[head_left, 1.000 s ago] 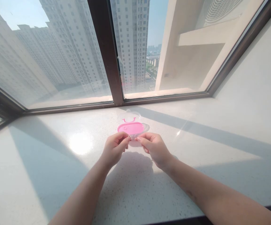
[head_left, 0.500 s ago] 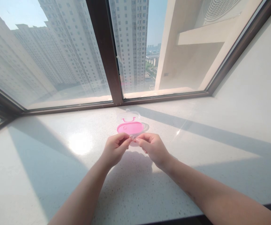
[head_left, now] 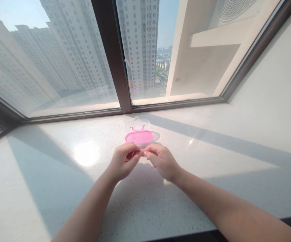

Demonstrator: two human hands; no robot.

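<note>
The bit (head_left: 142, 151), tiny and pale, sits just near of the pink tray (head_left: 139, 137), pinched between the thumb and forefinger tips of my left hand (head_left: 125, 161) and right hand (head_left: 162, 162). Both angle inward, other fingers curled mostly out of my sight. Fingertips cover it, so I can't make out its shape. The near frame edge cuts off both forearms. Far of the tray, a clear lid (head_left: 138, 123) barely shows against the white sill (head_left: 191, 205).

V. bright sun thru window (head_left: 117, 67), glare (head_left: 86, 153) + shadows (head_left: 211, 137)

Pink box (head_left: 141, 137), pink handle (head_left: 137, 130); sill (head_left: 140, 215) wht w/ specks; frame (head_left: 113, 57) dk brn.
</note>
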